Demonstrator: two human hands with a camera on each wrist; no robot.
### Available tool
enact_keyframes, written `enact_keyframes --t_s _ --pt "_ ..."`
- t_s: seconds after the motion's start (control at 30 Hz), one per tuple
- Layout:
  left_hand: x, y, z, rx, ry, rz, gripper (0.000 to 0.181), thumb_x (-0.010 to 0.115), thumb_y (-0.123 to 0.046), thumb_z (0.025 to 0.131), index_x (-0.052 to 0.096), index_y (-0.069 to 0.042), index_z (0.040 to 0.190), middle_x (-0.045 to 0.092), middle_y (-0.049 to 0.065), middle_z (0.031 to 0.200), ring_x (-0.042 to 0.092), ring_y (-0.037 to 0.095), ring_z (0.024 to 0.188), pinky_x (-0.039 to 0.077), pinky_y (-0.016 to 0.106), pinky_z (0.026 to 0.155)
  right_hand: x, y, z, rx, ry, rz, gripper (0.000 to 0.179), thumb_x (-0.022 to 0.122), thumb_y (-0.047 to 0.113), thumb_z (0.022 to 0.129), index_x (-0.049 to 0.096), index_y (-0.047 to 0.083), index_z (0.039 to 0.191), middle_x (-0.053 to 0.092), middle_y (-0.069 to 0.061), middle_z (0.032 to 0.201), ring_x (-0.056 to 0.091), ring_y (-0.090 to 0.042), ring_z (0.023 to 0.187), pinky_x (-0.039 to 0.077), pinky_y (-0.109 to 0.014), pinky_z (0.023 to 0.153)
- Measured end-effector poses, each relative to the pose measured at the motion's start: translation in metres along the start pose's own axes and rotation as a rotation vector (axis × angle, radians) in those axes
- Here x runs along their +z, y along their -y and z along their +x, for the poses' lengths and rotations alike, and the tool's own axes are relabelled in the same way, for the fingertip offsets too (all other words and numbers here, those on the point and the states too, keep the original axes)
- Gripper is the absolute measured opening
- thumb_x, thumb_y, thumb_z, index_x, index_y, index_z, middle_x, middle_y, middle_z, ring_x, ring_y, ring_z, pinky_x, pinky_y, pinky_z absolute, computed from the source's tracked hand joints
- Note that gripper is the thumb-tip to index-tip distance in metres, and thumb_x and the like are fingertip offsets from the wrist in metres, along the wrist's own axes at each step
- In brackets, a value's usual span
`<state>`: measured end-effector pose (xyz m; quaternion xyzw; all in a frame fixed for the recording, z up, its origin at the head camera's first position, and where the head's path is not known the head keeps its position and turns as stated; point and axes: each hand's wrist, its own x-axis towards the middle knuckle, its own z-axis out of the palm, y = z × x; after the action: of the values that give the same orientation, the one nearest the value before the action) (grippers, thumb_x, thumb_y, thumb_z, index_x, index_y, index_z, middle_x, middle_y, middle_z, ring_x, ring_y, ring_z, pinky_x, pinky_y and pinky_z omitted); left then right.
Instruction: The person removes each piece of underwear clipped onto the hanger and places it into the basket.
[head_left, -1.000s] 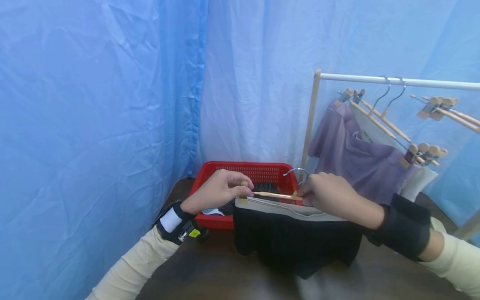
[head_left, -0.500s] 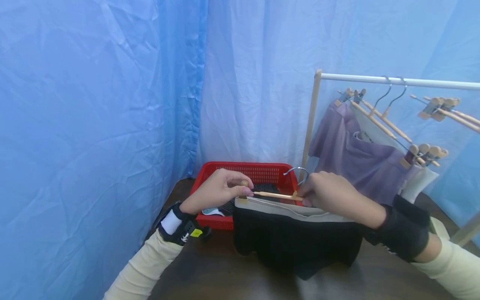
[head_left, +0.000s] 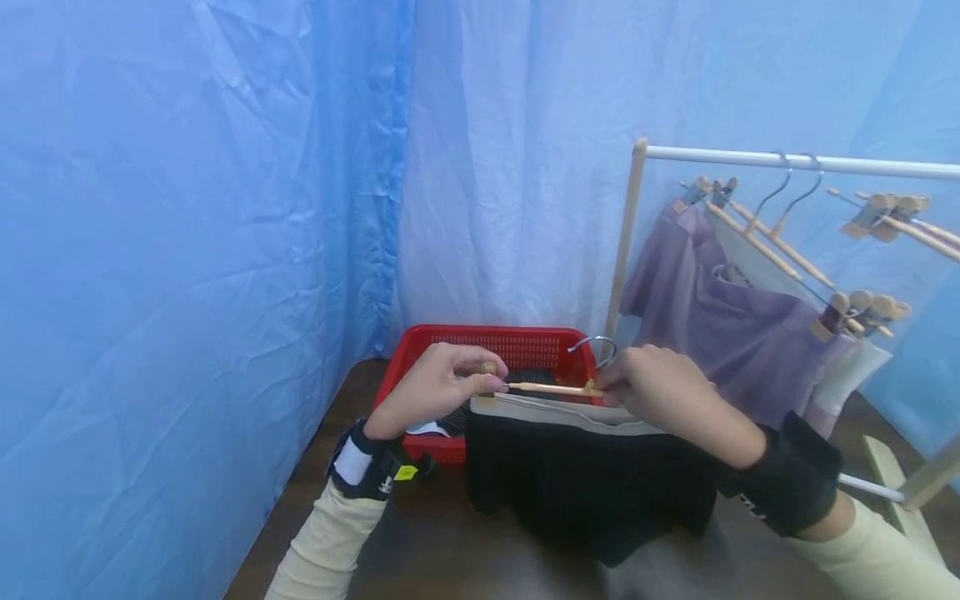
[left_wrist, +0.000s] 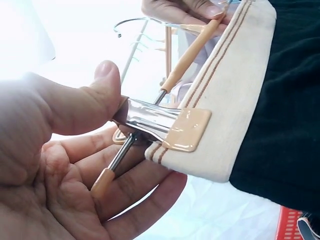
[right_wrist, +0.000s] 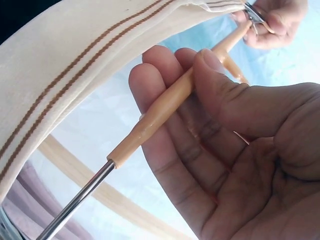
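Note:
A black garment (head_left: 585, 483) with a cream waistband (left_wrist: 240, 75) hangs from a clip hanger (head_left: 547, 388) over the table. My left hand (head_left: 438, 379) is at the hanger's left end, thumb and fingers around its metal clip (left_wrist: 150, 117). That clip's tan pad (left_wrist: 189, 131) lies on the corner of the waistband. Near the hook, my right hand (head_left: 667, 383) pinches the hanger's tan bar (right_wrist: 155, 112) between thumb and fingers. In the head view the right hand and wrist hide the hanger's right end.
Behind the garment stands a red basket (head_left: 495, 335) with dark striped cloth (head_left: 536, 377) inside. A rack (head_left: 630, 242) at the right carries clip hangers (head_left: 757, 242), a purple garment (head_left: 720, 333) and white cloth (head_left: 851, 371). Blue curtains (head_left: 225, 208) enclose the table (head_left: 450, 542).
Both hands keep their hold on the hanger. The left forearm has swung to the right, the right forearm a little lower, and the head view has shifted slightly.

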<state>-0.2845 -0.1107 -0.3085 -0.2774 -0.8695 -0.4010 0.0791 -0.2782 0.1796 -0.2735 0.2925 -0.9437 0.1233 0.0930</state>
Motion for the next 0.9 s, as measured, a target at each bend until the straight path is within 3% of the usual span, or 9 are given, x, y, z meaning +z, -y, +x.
enact_keyframes --t_s 0.27,0.53,0.73,0.9 --pt "0.007 0.018 0.007 0.032 -0.026 -0.064 0.021 0.075 -0.022 0.093 0.075 -0.013 0.112 0.079 -0.001 0.102 0.075 0.012 0.098 0.059 0.035 0.089 0.008 -0.005 0.009 0.020 -0.026 -0.021 0.017 0.086 0.008 0.079 0.083 0.010 0.095 0.079 -0.005 0.086 0.066 -0.012 0.066 0.048 -0.023 0.054" --pt "0.014 0.033 0.010 0.022 -0.052 -0.092 0.022 0.074 -0.024 0.094 0.074 -0.014 0.113 0.079 -0.002 0.100 0.074 0.010 0.094 0.059 0.035 0.089 0.020 -0.011 0.015 0.066 -0.036 -0.008 0.017 0.084 0.008 0.081 0.083 0.011 0.098 0.077 -0.003 0.080 0.060 -0.009 0.061 0.047 -0.023 0.054" --pt "0.016 0.035 0.012 0.028 -0.063 -0.100 0.020 0.072 -0.020 0.095 0.073 -0.012 0.113 0.079 0.001 0.101 0.075 0.010 0.093 0.059 0.036 0.091 0.027 -0.014 0.018 0.049 -0.071 -0.020 0.019 0.085 0.009 0.081 0.083 0.011 0.100 0.076 -0.001 0.077 0.058 -0.007 0.059 0.045 -0.022 0.053" --pt "0.013 0.038 0.015 0.039 -0.066 -0.112 0.021 0.072 -0.020 0.096 0.072 -0.011 0.114 0.079 0.005 0.103 0.075 0.010 0.093 0.059 0.036 0.093 0.028 -0.014 0.020 0.082 -0.080 0.006 0.021 0.083 0.008 0.083 0.082 0.012 0.103 0.076 0.000 0.079 0.059 -0.008 0.061 0.045 -0.023 0.054"
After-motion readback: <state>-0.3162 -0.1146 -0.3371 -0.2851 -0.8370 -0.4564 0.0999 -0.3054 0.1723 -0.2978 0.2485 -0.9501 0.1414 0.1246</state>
